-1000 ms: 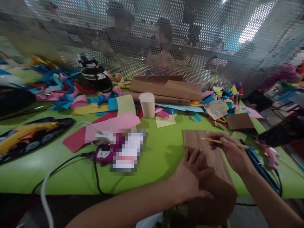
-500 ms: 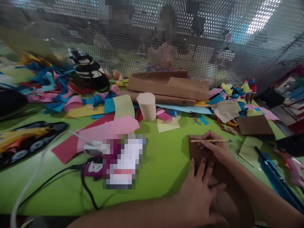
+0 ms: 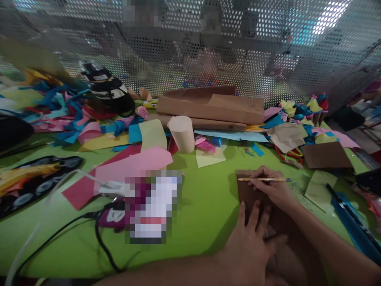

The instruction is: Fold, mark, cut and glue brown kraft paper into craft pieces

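Observation:
My left hand (image 3: pixel 253 238) lies flat with spread fingers on a sheet of brown paper (image 3: pixel 245 192) near the front of the green table. Above it, my right hand (image 3: pixel 272 186) grips a pencil (image 3: pixel 264 180) close to the sheet's top edge. The pencil lies almost level, its sharpened tip toward the left. Part of the brown sheet is hidden under both hands and the right forearm.
A phone (image 3: pixel 156 210) and a purple device with cables (image 3: pixel 114 214) lie left of the sheet. Behind stand a cream paper roll (image 3: pixel 182 135) and folded brown cardboard (image 3: pixel 208 107). Coloured paper scraps (image 3: pixel 68 115), a black bottle (image 3: pixel 108 91) and a brown piece (image 3: pixel 327 155) surround them.
The view has shifted slightly, so things at the right sit a little further right. Both hands keep nearly the same place on the sheet, and the pencil stays held.

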The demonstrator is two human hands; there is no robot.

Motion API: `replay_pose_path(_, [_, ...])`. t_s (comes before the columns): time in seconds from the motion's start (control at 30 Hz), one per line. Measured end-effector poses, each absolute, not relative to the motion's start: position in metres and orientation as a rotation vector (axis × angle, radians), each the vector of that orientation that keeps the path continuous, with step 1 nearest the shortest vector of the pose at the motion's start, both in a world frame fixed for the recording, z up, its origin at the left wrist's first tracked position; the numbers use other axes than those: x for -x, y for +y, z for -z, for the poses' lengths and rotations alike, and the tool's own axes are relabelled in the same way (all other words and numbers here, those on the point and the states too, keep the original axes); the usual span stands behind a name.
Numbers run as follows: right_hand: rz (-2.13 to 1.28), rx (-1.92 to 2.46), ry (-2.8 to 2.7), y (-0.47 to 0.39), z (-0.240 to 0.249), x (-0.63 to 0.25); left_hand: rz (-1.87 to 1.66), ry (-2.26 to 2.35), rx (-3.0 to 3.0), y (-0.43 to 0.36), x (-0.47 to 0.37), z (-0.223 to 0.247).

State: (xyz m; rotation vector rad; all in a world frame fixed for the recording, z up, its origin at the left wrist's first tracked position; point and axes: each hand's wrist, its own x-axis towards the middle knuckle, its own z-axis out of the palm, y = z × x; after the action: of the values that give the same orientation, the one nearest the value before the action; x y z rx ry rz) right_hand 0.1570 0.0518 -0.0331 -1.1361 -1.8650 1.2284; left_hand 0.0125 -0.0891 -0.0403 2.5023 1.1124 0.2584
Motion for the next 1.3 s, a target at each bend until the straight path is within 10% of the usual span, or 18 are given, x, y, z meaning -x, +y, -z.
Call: replay_pose_path(1.3, [-0.987, 1.202, -1.834, 0.055, 0.047, -0.161, -0.210, 1.076, -2.518, -0.085, -0.010, 0.040])
